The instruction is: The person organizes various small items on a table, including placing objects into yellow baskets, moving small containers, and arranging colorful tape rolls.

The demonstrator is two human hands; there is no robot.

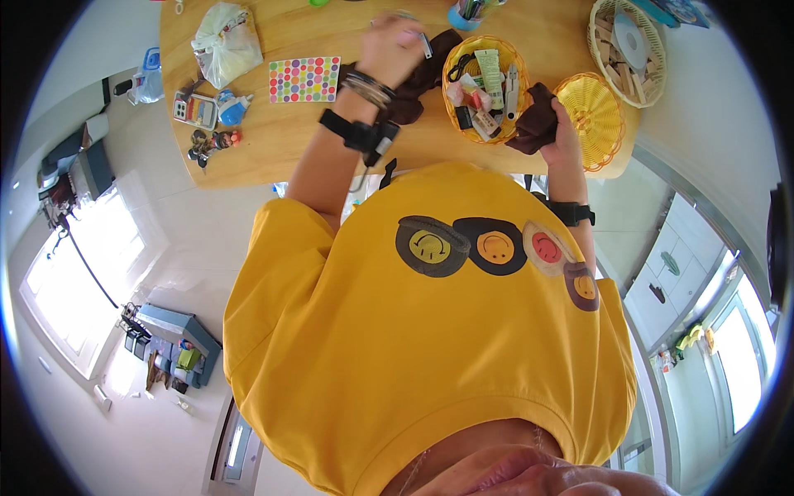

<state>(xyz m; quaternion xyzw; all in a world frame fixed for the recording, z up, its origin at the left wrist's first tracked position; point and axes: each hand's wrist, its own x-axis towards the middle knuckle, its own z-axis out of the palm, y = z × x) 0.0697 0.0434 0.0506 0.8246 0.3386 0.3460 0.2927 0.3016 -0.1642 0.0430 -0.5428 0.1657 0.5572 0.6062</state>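
My left hand (394,49), blurred, is raised above the table with a small shiny metal object (427,46) at its fingers; its exact kind is unclear. Beneath and beside that hand lies dark brown cloth (406,102). My right hand (563,136) grips a bunched piece of brown cloth (536,121) at the right rim of a yellow woven basket (448,102). Whether both brown parts are one cloth cannot be told. Inside the basket are a pale green tube (490,77), a black cable (460,66), a grey-white handled tool (512,92) and several small items.
A yellow woven lid or shallow basket (598,121) lies right of my right hand, near a basket of wooden blocks (657,80). A pen cup (464,17) stands behind. Leftward are a dotted sticker sheet (304,79), a plastic bag (229,46), a blue bottle (232,109) and figurines (211,144).
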